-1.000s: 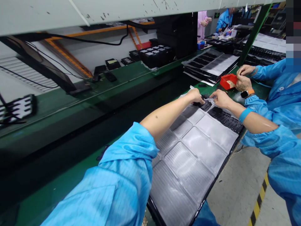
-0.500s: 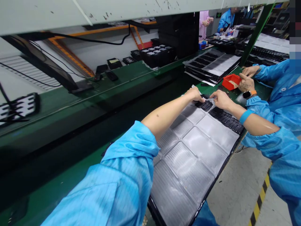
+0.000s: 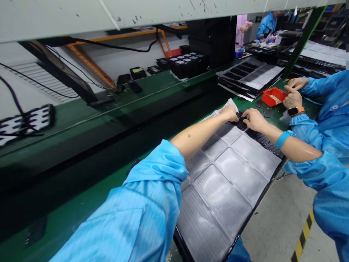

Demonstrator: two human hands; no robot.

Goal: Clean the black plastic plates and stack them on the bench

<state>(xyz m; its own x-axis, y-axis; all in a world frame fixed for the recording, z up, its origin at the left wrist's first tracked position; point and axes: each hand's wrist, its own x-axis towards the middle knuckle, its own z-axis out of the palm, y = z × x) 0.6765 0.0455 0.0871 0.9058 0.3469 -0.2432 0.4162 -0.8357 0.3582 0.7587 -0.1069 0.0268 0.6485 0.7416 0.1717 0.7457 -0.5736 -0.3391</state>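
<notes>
A clear plastic tray (image 3: 240,163) with large rectangular pockets slopes away from me on a stack along the bench edge. Small black plastic parts (image 3: 265,143) lie in rows in its far right pocket, and more of them show between my hands. At the tray's far end my left hand (image 3: 230,112) is closed over the far left pocket; what its fingers grip is hidden. My right hand (image 3: 255,119) is beside it, thumb and fingers pinched at a black part (image 3: 240,122). A whitish sheet edge (image 3: 231,103) sticks up behind my left hand.
A co-worker's hands (image 3: 294,96) are beside a red bin (image 3: 273,96) of small pale pieces. Loose black parts (image 3: 266,114) lie near it. Stacked trays (image 3: 251,74) stand farther back. A green post (image 3: 304,43) rises on the right; a pale beam (image 3: 163,16) spans overhead.
The clear film flap between my hands no longer shows there, and more of the black parts are uncovered. My right hand has drawn closer to my left. The view has shifted slightly.
</notes>
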